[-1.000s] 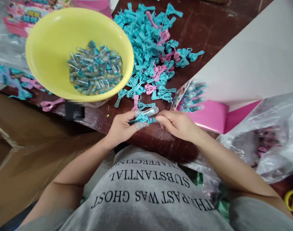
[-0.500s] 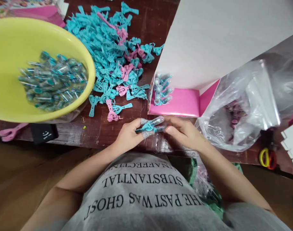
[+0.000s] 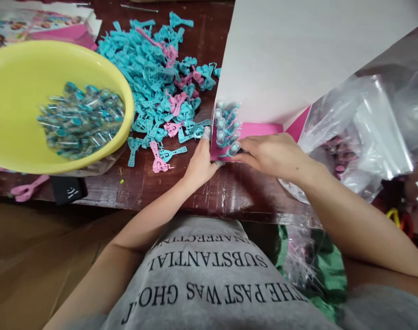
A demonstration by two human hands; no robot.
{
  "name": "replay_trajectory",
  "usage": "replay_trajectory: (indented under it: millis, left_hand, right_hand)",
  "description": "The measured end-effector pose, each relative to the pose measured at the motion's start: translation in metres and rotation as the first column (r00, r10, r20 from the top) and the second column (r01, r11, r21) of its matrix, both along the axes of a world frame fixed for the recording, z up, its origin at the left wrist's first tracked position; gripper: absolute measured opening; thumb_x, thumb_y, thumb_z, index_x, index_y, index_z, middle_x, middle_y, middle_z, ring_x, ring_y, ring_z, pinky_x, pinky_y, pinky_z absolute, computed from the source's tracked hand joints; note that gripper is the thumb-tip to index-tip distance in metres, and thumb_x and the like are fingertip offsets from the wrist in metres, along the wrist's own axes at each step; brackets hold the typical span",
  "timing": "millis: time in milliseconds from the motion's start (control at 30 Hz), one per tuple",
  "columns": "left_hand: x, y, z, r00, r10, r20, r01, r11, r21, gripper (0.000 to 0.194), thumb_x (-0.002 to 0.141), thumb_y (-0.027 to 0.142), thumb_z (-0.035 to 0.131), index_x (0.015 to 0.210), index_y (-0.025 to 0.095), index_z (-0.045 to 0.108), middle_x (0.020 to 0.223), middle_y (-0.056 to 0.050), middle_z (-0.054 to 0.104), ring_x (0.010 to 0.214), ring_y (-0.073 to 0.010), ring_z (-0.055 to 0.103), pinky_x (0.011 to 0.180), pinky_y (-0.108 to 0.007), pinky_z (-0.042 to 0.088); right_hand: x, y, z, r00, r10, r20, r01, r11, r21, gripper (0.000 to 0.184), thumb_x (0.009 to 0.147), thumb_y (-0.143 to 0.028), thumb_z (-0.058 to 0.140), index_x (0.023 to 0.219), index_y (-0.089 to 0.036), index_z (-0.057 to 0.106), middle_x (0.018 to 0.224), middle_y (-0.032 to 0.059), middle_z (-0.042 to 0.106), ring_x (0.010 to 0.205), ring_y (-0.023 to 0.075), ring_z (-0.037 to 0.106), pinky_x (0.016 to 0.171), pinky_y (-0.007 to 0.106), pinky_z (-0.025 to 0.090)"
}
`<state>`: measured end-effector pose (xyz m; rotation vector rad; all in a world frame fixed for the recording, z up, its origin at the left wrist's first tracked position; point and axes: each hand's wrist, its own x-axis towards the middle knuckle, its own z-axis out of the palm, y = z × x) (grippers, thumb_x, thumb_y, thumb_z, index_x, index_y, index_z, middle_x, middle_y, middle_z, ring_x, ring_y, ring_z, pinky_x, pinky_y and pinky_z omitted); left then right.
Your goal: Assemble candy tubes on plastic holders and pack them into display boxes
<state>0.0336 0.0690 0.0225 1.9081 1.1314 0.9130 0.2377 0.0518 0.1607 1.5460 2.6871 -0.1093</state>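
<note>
My right hand is pinched on a small clear tube with a turquoise clip and holds it at the open front of a pink box. A few like tubes stand in the box's left end. My left hand clasps that box's near left corner, a taped finger up along its side and the thumb under its edge. The box's white lid stands raised behind it.
A yellow bowl with many clear tubes sits at the left. A heap of turquoise and pink plastic clips covers the dark wooden table. A clear plastic bag lies at the right, a small black object at the table's edge.
Both hands have moved from the table's near edge up to the pink box. The right hand carried the tube there; the left let go of it and took the box's corner.
</note>
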Motion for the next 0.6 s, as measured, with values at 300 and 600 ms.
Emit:
replay_trajectory:
  millis: [300, 600]
  left_hand:
    - [0.003, -0.007, -0.003, 0.997, 0.075, -0.015, -0.075, 0.997, -0.034, 0.077, 0.087, 0.017, 0.081, 0.153, 0.017, 0.042, 0.139, -0.019, 0.063, 0.129, -0.0369, 0.065, 0.110, -0.051, 0.056]
    - [-0.018, -0.005, 0.003, 0.961, -0.083, 0.265, 0.112, 0.989, -0.095, 0.097, 0.098, 0.048, 0.073, 0.173, 0.024, 0.018, 0.180, -0.015, 0.024, 0.167, -0.0366, 0.026, 0.138, -0.054, 0.027]
  right_hand:
    - [-0.027, -0.012, -0.006, 0.993, -0.116, 0.003, 0.114, 0.982, 0.153, 0.031, 0.109, -0.045, 0.057, 0.114, -0.021, 0.075, 0.108, 0.0115, 0.080, 0.074, 0.0230, 0.068, 0.057, 0.034, 0.026]
    - [-0.025, -0.023, -0.024, 0.978, -0.169, -0.120, 0.184, 0.974, 0.129, 0.032, 0.112, -0.040, 0.052, 0.120, -0.024, 0.078, 0.122, 0.0074, 0.077, 0.094, 0.0224, 0.073, 0.063, 0.034, 0.046]
